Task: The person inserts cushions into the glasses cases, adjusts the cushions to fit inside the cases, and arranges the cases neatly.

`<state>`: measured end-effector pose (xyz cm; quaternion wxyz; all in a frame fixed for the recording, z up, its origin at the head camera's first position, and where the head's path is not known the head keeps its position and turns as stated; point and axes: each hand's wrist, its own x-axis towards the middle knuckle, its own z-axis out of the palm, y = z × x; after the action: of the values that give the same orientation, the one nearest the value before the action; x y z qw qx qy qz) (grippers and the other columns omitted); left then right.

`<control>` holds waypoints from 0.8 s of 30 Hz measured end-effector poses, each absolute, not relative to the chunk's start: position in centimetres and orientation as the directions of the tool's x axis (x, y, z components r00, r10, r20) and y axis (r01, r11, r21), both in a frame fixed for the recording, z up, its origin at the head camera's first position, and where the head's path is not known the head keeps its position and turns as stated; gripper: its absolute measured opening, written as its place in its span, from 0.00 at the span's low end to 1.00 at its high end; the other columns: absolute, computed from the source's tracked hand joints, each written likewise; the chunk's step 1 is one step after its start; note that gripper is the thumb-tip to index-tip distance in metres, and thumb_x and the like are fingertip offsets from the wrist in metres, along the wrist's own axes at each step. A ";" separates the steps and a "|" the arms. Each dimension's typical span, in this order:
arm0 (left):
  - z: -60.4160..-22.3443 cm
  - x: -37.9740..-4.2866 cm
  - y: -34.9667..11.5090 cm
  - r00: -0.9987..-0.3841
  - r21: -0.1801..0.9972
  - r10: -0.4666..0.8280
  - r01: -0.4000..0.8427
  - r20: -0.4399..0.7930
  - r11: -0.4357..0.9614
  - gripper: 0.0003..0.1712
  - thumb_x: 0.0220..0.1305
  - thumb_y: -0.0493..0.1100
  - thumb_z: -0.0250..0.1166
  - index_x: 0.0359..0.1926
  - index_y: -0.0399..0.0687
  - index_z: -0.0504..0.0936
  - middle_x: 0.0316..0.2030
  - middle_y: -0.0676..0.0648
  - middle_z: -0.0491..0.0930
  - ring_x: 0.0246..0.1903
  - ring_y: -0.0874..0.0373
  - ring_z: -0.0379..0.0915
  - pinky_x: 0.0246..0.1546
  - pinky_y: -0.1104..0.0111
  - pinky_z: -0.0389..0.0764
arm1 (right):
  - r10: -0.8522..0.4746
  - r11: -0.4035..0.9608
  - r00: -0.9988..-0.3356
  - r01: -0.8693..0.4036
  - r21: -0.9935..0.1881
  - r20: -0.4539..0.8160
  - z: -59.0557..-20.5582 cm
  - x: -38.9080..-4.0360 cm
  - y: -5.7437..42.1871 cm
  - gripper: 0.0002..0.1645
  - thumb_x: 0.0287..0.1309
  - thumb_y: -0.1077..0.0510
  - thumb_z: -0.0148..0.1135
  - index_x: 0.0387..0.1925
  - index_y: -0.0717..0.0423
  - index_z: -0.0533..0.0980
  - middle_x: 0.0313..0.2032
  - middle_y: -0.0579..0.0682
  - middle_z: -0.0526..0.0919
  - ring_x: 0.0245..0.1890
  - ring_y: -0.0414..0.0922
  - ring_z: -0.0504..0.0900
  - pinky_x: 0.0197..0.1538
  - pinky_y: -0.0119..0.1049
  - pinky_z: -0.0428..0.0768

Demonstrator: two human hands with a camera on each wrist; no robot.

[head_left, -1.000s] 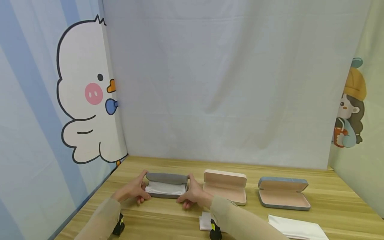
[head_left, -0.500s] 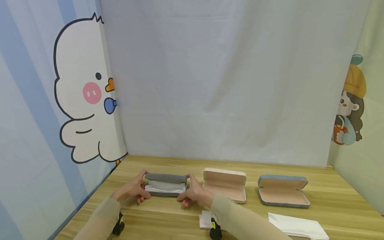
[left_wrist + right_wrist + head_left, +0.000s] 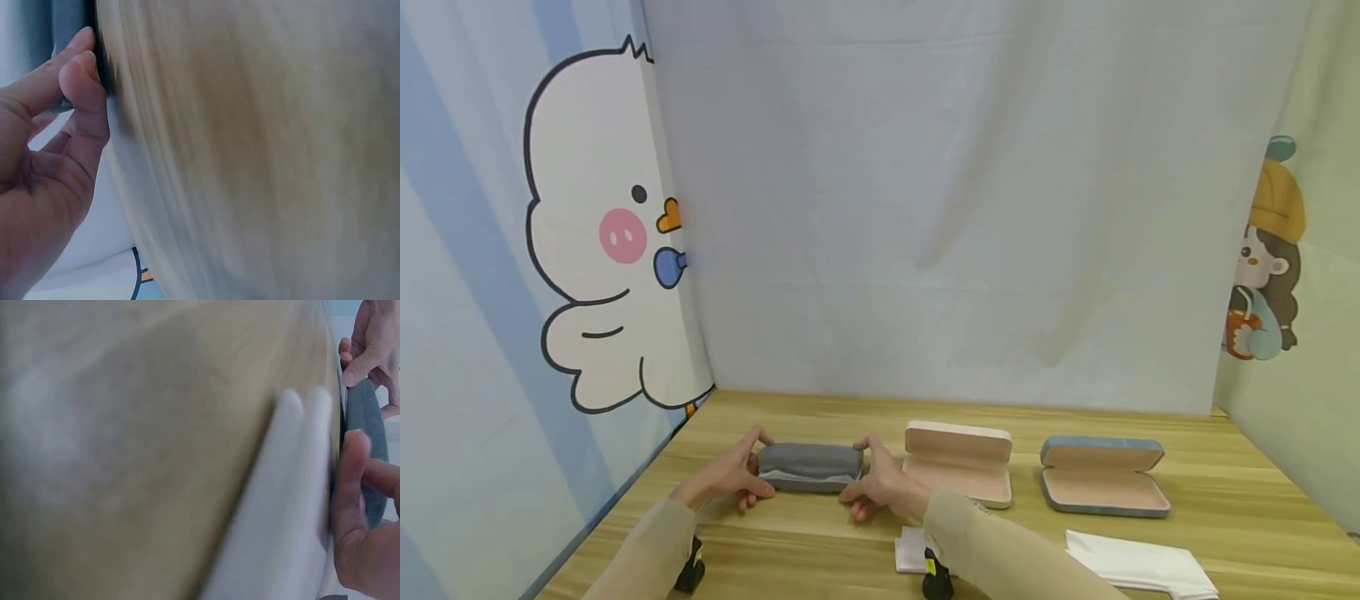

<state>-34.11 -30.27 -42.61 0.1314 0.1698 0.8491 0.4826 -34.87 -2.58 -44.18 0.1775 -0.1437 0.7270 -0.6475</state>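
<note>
A grey glasses case (image 3: 811, 458) lies on the wooden table at the left, held from both ends. Its lid is lowered almost to the base, and a thin strip of white cloth (image 3: 808, 477) shows in the front gap. My left hand (image 3: 730, 472) grips the left end, thumb low at the front and fingers at the back of the lid. At the opposite end my right hand (image 3: 886, 483) has the same kind of grip. In the right wrist view, both hands flank the case's front side (image 3: 370, 415). The inside is mostly hidden by the lid.
An open pink glasses case (image 3: 958, 479) stands just right of my right hand, and an open blue one (image 3: 1105, 490) farther right. A folded white cloth (image 3: 1138, 562) lies at the front right. Another small pale cloth (image 3: 910, 552) is partly under my right forearm.
The grey case's lid has come down and forward between both hands, covering most of the white cloth inside. The other cases and cloths have stayed in place.
</note>
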 end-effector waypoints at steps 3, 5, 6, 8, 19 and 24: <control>-42.5 -34.1 -30.1 -0.904 0.857 0.424 0.179 -0.050 0.484 0.34 0.59 0.30 0.66 0.58 0.37 0.54 0.24 0.43 0.70 0.15 0.59 0.71 0.15 0.68 0.79 | -0.450 0.123 -0.891 -0.004 -0.992 -0.053 -44.1 -34.7 -2.4 0.41 0.45 0.80 0.64 0.57 0.58 0.56 0.25 0.58 0.74 0.09 0.42 0.76 0.13 0.31 0.78; -42.4 -34.0 -30.0 -0.902 0.853 0.430 0.195 -0.037 0.484 0.33 0.59 0.29 0.65 0.57 0.37 0.54 0.24 0.42 0.70 0.14 0.59 0.71 0.14 0.68 0.79 | -0.448 0.134 -0.893 -0.019 -0.991 -0.043 -44.0 -34.5 -2.4 0.41 0.45 0.80 0.64 0.57 0.58 0.56 0.25 0.58 0.74 0.09 0.43 0.76 0.13 0.32 0.78; -42.4 -34.0 -30.0 -0.901 0.849 0.433 0.204 -0.032 0.487 0.33 0.59 0.29 0.65 0.57 0.36 0.54 0.24 0.42 0.70 0.14 0.59 0.71 0.14 0.68 0.79 | -0.447 0.140 -0.893 -0.025 -0.990 -0.041 -44.0 -34.4 -2.4 0.41 0.45 0.80 0.64 0.57 0.58 0.56 0.25 0.58 0.74 0.09 0.43 0.76 0.13 0.32 0.78; -42.3 -34.0 -30.0 -0.901 0.847 0.433 0.210 -0.026 0.489 0.33 0.59 0.28 0.65 0.57 0.36 0.54 0.24 0.41 0.71 0.14 0.59 0.71 0.14 0.67 0.79 | -0.445 0.158 -0.894 -0.036 -0.987 -0.039 -43.8 -34.3 -2.4 0.41 0.46 0.80 0.64 0.58 0.58 0.56 0.25 0.58 0.75 0.09 0.43 0.76 0.13 0.33 0.79; -42.3 -33.7 -30.0 -0.913 0.804 0.407 0.219 -0.032 0.554 0.36 0.56 0.26 0.65 0.58 0.38 0.52 0.19 0.42 0.74 0.12 0.59 0.71 0.12 0.67 0.78 | -0.452 0.266 -0.891 -0.096 -0.959 -0.035 -42.7 -34.1 -2.1 0.47 0.44 0.80 0.63 0.64 0.58 0.55 0.20 0.67 0.80 0.08 0.43 0.75 0.14 0.40 0.81; -41.3 -32.8 -28.9 -0.943 0.671 0.328 0.207 -0.057 0.712 0.42 0.51 0.26 0.68 0.61 0.43 0.53 0.16 0.42 0.75 0.10 0.59 0.70 0.11 0.66 0.77 | -0.475 0.306 -0.880 -0.173 -0.936 0.007 -41.8 -33.9 -1.2 0.41 0.52 0.74 0.63 0.65 0.58 0.56 0.24 0.70 0.81 0.07 0.42 0.75 0.17 0.44 0.83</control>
<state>-32.81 -28.94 -41.29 0.0860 0.1452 0.9213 0.3504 -33.91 -1.22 -41.81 0.1365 -0.2035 0.7965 -0.5527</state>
